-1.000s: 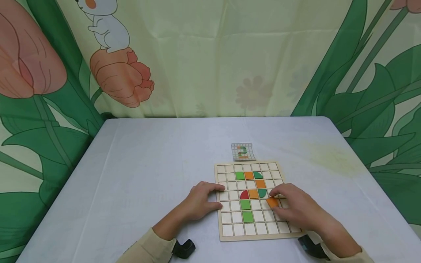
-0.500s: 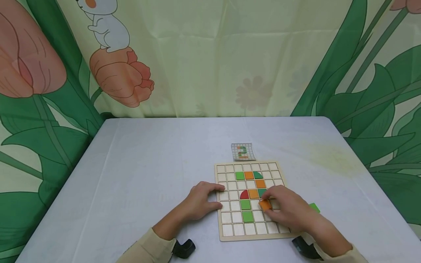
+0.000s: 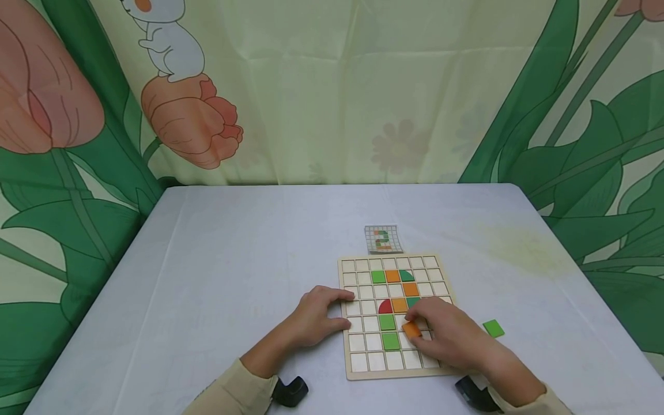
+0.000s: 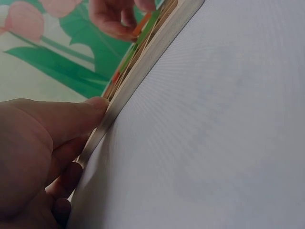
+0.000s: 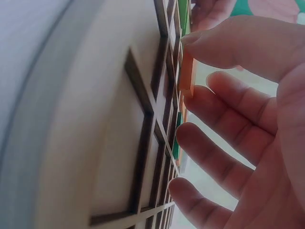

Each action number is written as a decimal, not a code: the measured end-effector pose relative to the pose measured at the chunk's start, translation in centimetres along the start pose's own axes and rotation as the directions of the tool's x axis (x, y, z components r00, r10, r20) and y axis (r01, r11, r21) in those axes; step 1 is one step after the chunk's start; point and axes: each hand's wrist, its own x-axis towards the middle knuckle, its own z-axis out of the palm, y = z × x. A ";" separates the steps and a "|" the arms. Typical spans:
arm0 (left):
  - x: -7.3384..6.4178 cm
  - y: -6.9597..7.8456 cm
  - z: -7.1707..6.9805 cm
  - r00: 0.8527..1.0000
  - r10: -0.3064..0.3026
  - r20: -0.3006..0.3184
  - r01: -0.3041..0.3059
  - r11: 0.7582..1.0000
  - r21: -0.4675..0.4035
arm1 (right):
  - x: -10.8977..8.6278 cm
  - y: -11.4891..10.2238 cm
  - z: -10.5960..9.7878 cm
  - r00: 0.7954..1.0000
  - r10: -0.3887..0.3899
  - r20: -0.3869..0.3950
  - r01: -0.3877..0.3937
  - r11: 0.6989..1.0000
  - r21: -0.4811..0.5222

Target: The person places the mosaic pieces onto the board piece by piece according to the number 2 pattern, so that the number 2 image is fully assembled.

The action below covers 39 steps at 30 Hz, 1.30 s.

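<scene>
A wooden grid board lies on the table, with green, orange, dark green and red pieces set in some cells. My right hand pinches an orange square tile between thumb and fingers, over a cell to the right of the upper of two stacked green squares. In the right wrist view the tile stands edge-on, close over the grid. My left hand rests at the board's left edge, thumb and index finger spread apart; its thumb touches the rim in the left wrist view.
A small pattern card lies just beyond the board's far edge. One loose green square tile is on the white tablecloth, right of the board. A printed curtain hangs behind the table.
My right hand has moved left across the board, carrying the orange tile. The loose green tile on the right has come into view from behind it. My left hand has stayed put.
</scene>
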 end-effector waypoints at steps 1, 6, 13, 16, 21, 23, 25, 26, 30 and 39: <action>0.0 0.0 0.0 1.000 -0.001 0.001 0.001 1.000 0.000 | 0.0 0.0 0.1 1.000 0.002 -0.001 -0.002 1.000 -0.004; 0.0 0.0 0.0 1.000 0.003 0.002 -0.003 1.000 0.005 | 0.0 -0.1 0.3 1.000 -0.017 -0.008 0.017 1.000 -0.023; 0.0 0.0 0.0 1.000 -0.001 0.004 0.001 1.000 -0.004 | 0.1 -0.1 0.4 0.998 -0.059 -0.035 0.058 0.998 -0.031; 0.0 0.0 0.0 1.000 0.000 0.004 0.000 1.000 0.001 | 0.1 0.0 0.4 0.995 -0.084 -0.050 0.083 0.996 -0.023; 0.0 0.0 0.0 1.000 0.000 0.006 0.000 1.000 0.002 | 0.0 -0.1 0.4 0.995 -0.084 -0.046 0.084 0.996 -0.018; 0.0 0.0 0.0 1.000 -0.001 0.006 0.001 1.000 0.001 | 0.0 -0.2 0.4 0.997 -0.069 -0.040 0.068 0.997 -0.023; 0.0 0.0 0.0 1.000 0.002 0.007 -0.002 1.000 -0.001 | -0.1 -0.2 0.4 0.998 -0.054 -0.033 0.053 0.998 -0.024; 0.0 0.0 0.0 1.000 0.003 0.006 -0.003 1.000 -0.004 | -0.1 -0.3 0.4 0.998 -0.049 -0.030 0.048 0.999 -0.026; 0.0 -0.1 0.0 1.000 0.007 0.003 -0.007 1.000 -0.008 | -0.1 -0.3 0.4 0.999 -0.040 -0.029 0.039 0.999 -0.030; 0.0 0.0 0.0 1.000 0.008 0.002 -0.008 1.000 -0.004 | -0.3 -0.3 0.4 0.998 -0.057 -0.017 0.057 0.998 0.005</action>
